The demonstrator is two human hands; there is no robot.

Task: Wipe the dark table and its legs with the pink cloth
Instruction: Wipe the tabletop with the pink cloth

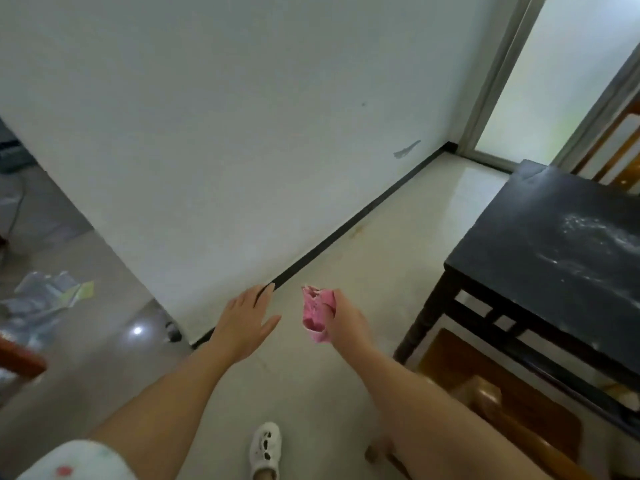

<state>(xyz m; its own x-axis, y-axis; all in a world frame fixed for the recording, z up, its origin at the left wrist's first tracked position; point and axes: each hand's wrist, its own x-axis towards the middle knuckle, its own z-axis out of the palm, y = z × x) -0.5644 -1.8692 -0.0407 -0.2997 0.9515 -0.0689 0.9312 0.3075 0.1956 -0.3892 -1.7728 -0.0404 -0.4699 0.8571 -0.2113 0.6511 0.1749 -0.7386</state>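
A: Start at nine o'clock; what lies there?

B: Crumpled papers (52,299) on the grey floor, with a white wall (225,116) rising behind them toward twelve; a dark baseboard (346,233) runs from six up toward one o'clock.

A: And the hands?

B: The left hand (247,323) hovers near centre, fingers straight and loosely spread, holding nothing; its fingertips point toward one o'clock. Just beside it, at its three o'clock, the right hand (346,320) pinches the pink cloth (317,313); the fingers curl round the bunched fabric.

A: How does the cloth lie?

B: Its long axis runs roughly twelve to six; the ragged end points up, the lower end hangs toward the floor; it is in the air, well apart from the table.

A: The table?

B: The dark table (554,244) stands at three o'clock; pale dusty streaks mark its top; one dark leg (429,313) slants down toward seven. A white shoe (266,448) shows at six.
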